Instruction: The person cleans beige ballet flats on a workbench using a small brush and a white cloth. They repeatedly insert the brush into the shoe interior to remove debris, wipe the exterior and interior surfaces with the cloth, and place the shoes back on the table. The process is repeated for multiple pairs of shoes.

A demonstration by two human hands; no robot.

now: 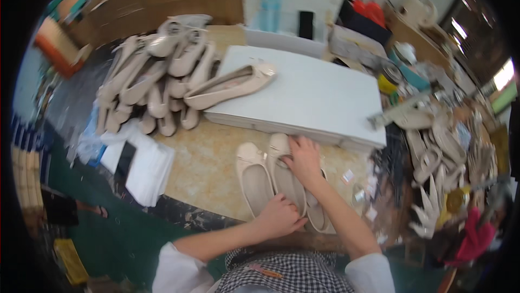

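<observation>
A beige ballet flat (286, 183) lies sole down on the table in front of me, its toe pointing away. My right hand (304, 158) is closed round its toe, the fingers over the bow area. At the heel end, my left hand (280, 216) has its fingers curled on the shoe's rim. Close along its left side is a second beige flat (254, 182) with a small bow, untouched. A third flat (318, 215) lies to the right, partly hidden under my right forearm.
White shoeboxes (303, 90) stand behind the shoes, with a single flat (233, 84) resting on their left end. Many flats (157, 71) are piled at the left, near white paper sheets (146, 171) with a dark phone-like object (125, 161). Clutter and loose shoes (441, 141) crowd the right.
</observation>
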